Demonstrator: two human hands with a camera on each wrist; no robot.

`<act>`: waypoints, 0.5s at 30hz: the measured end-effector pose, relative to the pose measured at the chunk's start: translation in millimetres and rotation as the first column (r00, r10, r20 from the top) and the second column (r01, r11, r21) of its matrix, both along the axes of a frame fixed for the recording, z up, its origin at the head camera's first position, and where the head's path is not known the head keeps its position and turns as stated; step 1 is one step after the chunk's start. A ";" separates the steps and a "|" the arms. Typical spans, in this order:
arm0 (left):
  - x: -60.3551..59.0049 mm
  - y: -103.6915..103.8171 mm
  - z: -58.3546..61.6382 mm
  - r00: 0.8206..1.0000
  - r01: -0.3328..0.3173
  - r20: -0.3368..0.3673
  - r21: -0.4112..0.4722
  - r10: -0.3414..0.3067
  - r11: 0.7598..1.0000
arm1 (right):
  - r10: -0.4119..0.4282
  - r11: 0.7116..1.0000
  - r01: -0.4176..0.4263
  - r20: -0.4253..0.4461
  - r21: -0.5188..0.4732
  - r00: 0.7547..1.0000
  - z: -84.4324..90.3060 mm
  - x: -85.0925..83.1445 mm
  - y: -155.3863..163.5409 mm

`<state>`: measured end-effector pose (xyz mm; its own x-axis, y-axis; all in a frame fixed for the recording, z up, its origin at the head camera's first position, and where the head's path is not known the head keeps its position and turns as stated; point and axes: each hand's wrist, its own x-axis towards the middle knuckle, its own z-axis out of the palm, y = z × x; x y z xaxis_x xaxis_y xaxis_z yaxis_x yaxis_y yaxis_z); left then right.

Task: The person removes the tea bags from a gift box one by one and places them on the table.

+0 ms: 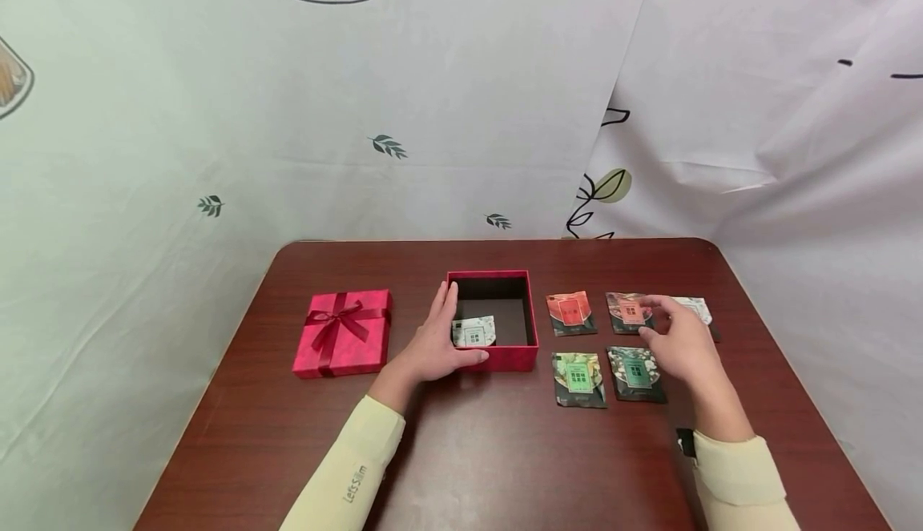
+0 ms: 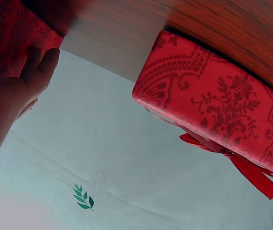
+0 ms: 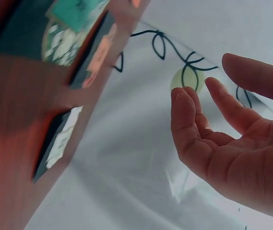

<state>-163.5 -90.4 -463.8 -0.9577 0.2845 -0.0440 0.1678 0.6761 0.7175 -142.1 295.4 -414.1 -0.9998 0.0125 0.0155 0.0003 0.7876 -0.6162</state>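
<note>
A red open box with a dark inside stands mid-table, and a white-and-green sachet lies in its front left corner. My left hand rests against the box's left side with straight fingers, its thumb along the front wall. Over the sachets at right hovers my right hand, fingers loosely bent and nothing between them in the right wrist view. Nearest to it are a reddish sachet, a white-topped sachet partly hidden behind the hand, and a dark green sachet.
Left of the box lies a red patterned lid with a ribbon bow. An orange-red sachet and a light green sachet lie just right of the box. The brown table ends at a pale printed cloth behind.
</note>
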 end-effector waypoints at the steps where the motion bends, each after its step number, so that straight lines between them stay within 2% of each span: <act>1: 0.0 0.1 0.0 1.000 0.000 0.000 0.000 0.000 1.000 | 0.003 1.000 -0.003 -0.006 -0.005 1.000 1.5 -0.7 -2.2; 15: -0.4 -0.3 -1.0 1.000 0.004 -0.003 -0.001 -0.004 1.000 | 0.060 0.989 -0.068 -0.065 -0.129 0.996 19.3 -8.5 -31.5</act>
<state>-164.0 -90.7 -464.9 -0.9567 0.2882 -0.0409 0.1730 0.6759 0.7164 -150.6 263.9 -394.8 -0.9959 -0.0453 0.0783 -0.0877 0.6973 -0.7114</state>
